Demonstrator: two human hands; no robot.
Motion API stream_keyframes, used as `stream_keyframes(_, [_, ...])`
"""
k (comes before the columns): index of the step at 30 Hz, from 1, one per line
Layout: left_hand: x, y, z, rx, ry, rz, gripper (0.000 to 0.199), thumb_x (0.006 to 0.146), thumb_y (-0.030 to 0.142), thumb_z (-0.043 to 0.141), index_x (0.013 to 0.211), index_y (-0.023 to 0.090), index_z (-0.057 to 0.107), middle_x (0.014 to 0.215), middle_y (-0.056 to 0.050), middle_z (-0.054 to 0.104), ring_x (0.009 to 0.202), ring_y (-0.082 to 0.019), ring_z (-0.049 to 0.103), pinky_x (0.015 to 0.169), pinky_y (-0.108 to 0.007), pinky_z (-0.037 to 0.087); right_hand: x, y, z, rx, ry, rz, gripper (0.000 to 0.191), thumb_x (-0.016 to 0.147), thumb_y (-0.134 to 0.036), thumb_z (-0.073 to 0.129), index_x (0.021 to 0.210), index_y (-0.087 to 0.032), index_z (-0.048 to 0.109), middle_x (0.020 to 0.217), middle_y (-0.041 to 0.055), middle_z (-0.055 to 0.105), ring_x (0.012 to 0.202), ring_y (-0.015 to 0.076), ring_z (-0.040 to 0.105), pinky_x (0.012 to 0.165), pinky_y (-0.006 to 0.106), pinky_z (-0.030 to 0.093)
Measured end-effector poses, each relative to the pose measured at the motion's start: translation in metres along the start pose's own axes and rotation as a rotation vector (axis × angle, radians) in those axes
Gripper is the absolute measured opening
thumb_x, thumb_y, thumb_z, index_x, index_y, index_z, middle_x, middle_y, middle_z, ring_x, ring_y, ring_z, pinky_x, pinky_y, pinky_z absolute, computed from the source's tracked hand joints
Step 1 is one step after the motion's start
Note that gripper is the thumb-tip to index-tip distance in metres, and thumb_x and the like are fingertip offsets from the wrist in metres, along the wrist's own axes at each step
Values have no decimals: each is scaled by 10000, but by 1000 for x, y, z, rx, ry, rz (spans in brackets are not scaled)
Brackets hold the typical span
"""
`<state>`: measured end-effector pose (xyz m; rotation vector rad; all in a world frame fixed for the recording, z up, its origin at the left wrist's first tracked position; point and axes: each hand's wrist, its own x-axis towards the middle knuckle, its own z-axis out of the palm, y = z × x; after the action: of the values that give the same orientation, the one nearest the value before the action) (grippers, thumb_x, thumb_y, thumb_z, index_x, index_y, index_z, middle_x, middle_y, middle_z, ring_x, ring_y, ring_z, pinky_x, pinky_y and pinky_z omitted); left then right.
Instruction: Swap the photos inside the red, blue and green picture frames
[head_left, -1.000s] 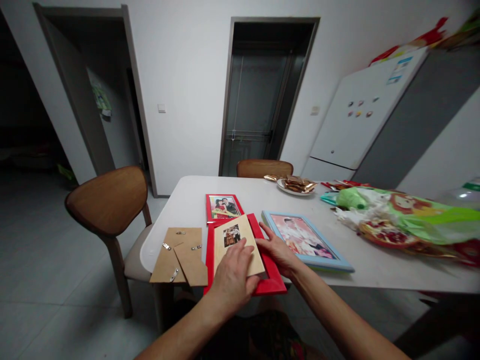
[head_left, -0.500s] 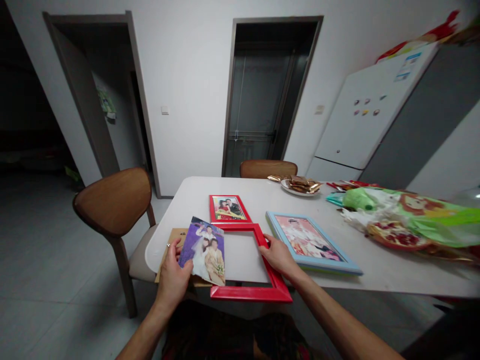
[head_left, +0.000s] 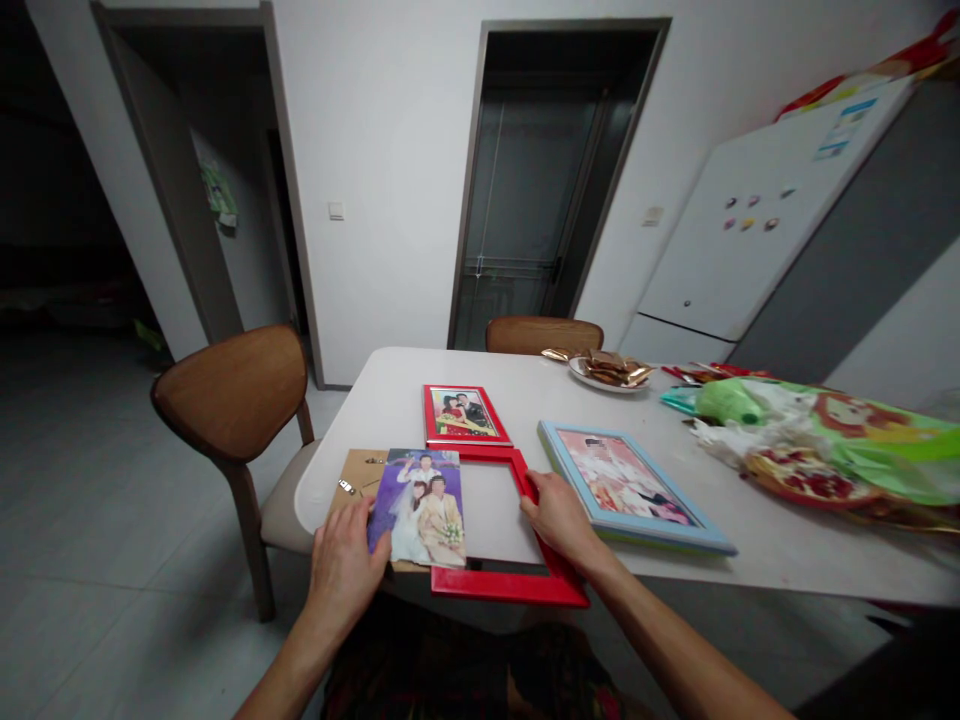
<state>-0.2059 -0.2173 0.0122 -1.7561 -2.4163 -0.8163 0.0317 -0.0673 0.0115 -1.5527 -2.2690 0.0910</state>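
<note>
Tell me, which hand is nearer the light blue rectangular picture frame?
Right. The right hand rests on a red rectangular frame, just beside the light blue frame; the left hand is much farther away, at a purple-backed wedding photo.

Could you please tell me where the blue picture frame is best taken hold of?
Probably by its near edge, coming from the near side: the blue frame lies flat, so fingers can pinch that raised rim. That edge also sits close to the right hand and apart from the red frame.
</note>
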Motion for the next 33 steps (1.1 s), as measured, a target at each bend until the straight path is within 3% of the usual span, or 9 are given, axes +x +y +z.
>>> stream_keyframes(4, [0, 5, 3, -68, 24, 113, 369, 711, 230, 461, 1074, 167, 474, 1067, -93, 550, 1011, -240, 469, 863, -403, 359, -4, -27, 1, 266, 55, -54, 418, 695, -198, 459, 1103, -116, 499, 1022, 121, 552, 872, 185, 513, 790, 295, 368])
stream_keyframes(8, [-5, 20, 9, -197, -67, 316, 521, 662, 215, 503, 1169, 141, 414, 1237, -123, 434, 1155, -251, 361, 961, -432, 286, -3, -63, 19, 772, -192, 62, 512, 672, -185, 444, 1181, -130, 413, 650, -4, 577, 513, 101, 499, 513, 218, 395])
stream_keyframes(11, [-6, 29, 16, -245, -132, 390, 597, 637, 193, 505, 1216, 132, 375, 1295, -136, 369, 1202, -265, 303, 983, -461, 252, 2, -86, 25, 1074, -204, 173, 599, 599, -106, 444, 1195, -108, 383, 472, -86, 435, 399, 63, 387, 398, 166, 305])
stream_keyframes(15, [1, 37, 18, -351, -28, 384, 585, 612, 79, 417, 1196, 114, 412, 1283, -127, 392, 1203, -242, 315, 999, -445, 245, 4, -111, 1, 1408, -111, 149, 653, 597, -113, 478, 1232, -139, 328, 511, -88, 456, 424, 54, 401, 410, 158, 329])
stream_keyframes(18, [10, 45, 7, -561, 100, 311, 496, 695, 84, 368, 1181, 159, 438, 1254, -72, 442, 1175, -189, 368, 1005, -371, 267, 1, -122, -23, 1531, -92, 59, 626, 652, -223, 529, 1240, -177, 318, 634, -46, 528, 525, 76, 493, 482, 188, 406])
stream_keyframes(21, [15, 58, -3, -852, 199, 116, 377, 776, 186, 392, 1144, 178, 474, 1177, -46, 521, 1115, -185, 443, 977, -335, 314, -4, -116, -28, 1463, -111, 96, 534, 697, -320, 519, 1196, -181, 389, 784, 17, 569, 682, 115, 555, 570, 223, 446])
stream_keyframes(26, [13, 82, 9, -1307, 179, -231, 343, 747, 300, 485, 1019, 102, 553, 967, -86, 637, 941, -219, 569, 847, -326, 433, -11, -88, -5, 1491, -258, 431, 396, 736, -278, 419, 1112, -158, 442, 945, 85, 595, 740, 146, 584, 580, 249, 463])
stream_keyframes(29, [11, 87, 21, -1435, 61, -267, 415, 709, 290, 522, 1074, 95, 506, 1017, -106, 616, 958, -222, 561, 830, -321, 443, -11, -70, -5, 1624, -178, 418, 390, 693, -171, 379, 1073, -139, 460, 923, 93, 624, 745, 170, 599, 593, 270, 475])
stream_keyframes(33, [12, 74, 26, -1368, -15, -222, 526, 693, 220, 503, 1192, 119, 370, 1205, -135, 482, 1088, -212, 468, 891, -331, 395, -4, -42, -17, 1481, -162, 445, 490, 632, -96, 337, 1111, -122, 438, 844, 93, 653, 694, 185, 615, 568, 277, 474])
